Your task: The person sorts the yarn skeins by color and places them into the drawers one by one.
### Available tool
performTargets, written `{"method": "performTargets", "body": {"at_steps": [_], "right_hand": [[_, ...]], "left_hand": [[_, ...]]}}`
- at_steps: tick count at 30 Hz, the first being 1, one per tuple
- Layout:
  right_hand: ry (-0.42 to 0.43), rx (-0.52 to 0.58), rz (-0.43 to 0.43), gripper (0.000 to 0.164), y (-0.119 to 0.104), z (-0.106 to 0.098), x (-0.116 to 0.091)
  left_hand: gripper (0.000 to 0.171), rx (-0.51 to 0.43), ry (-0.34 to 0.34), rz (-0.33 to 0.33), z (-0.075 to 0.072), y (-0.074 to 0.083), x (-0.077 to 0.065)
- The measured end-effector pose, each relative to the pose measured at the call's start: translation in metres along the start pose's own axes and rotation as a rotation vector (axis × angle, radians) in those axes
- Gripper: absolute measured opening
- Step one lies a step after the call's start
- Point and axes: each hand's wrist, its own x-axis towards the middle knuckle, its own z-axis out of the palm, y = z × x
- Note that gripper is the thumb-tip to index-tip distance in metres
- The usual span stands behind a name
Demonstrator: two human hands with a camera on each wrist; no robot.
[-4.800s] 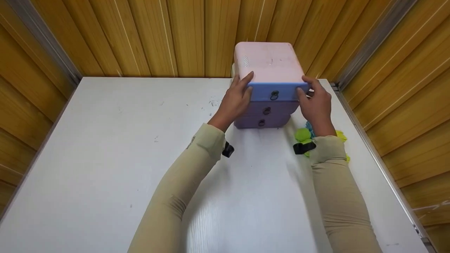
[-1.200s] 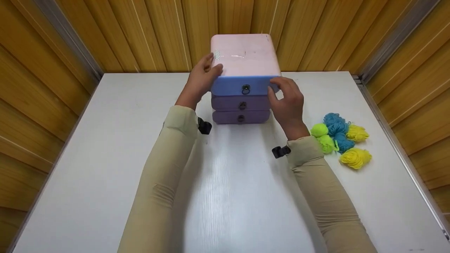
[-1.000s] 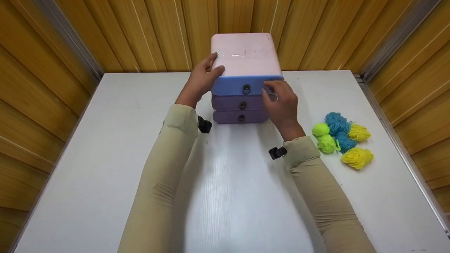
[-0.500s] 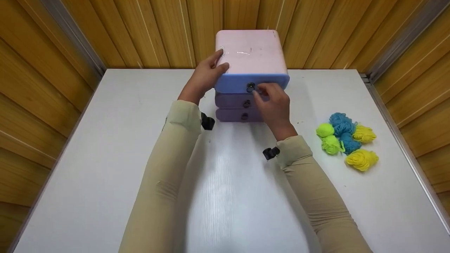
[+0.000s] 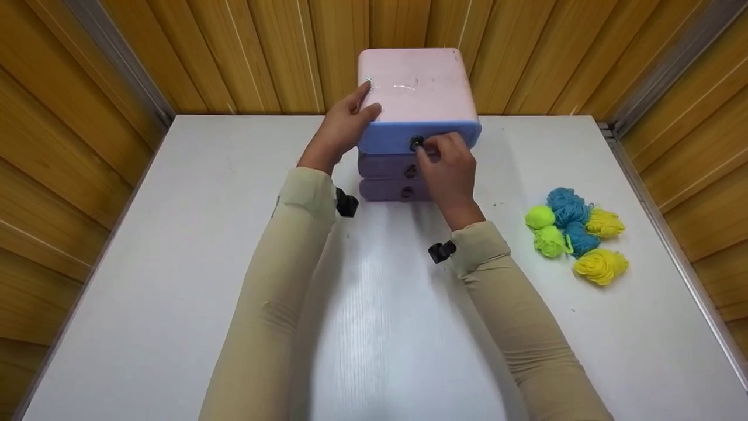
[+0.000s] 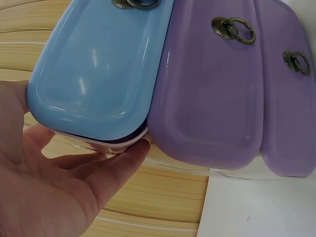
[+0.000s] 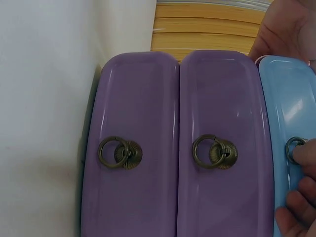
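Observation:
A small drawer cabinet with a pink top (image 5: 418, 76) stands at the back of the white table (image 5: 234, 234). Its top drawer has a blue front (image 6: 98, 84); the two lower ones, a middle drawer (image 7: 222, 98) and a bottom drawer (image 7: 136, 103), are purple. Each front carries a bronze ring pull. My left hand (image 5: 342, 133) grips the cabinet's upper left side, thumb on the top and fingers against the side wall. My right hand (image 5: 451, 172) pinches the blue drawer's ring pull (image 7: 290, 148) between thumb and index finger. The blue drawer looks pushed in.
To the right of the cabinet lie several balls of yarn: blue (image 5: 568, 204), green (image 5: 549, 241) and yellow (image 5: 602, 267). Wood-patterned panels (image 5: 280, 58) wall in the table at the back and both sides.
Both hands first held the blue drawer front's sides, and the cabinet has since been straightened. My right hand then slid left from the front's right edge to its ring pull. My left hand stayed.

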Motion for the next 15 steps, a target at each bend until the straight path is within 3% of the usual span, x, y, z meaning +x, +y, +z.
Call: {"method": "performTargets", "body": {"at_steps": [5,15], "right_hand": [[-0.014,0.069,0.081,0.012,-0.0028,0.001,-0.0001],[-0.09,0.329,0.382,0.012,-0.0051,0.007,0.001]], "left_hand": [[0.06,0.01,-0.008,-0.008,0.0016,-0.0023,0.0037],[0.06,-0.024,-0.017,-0.047,0.0017,-0.0052,0.0093]]}}
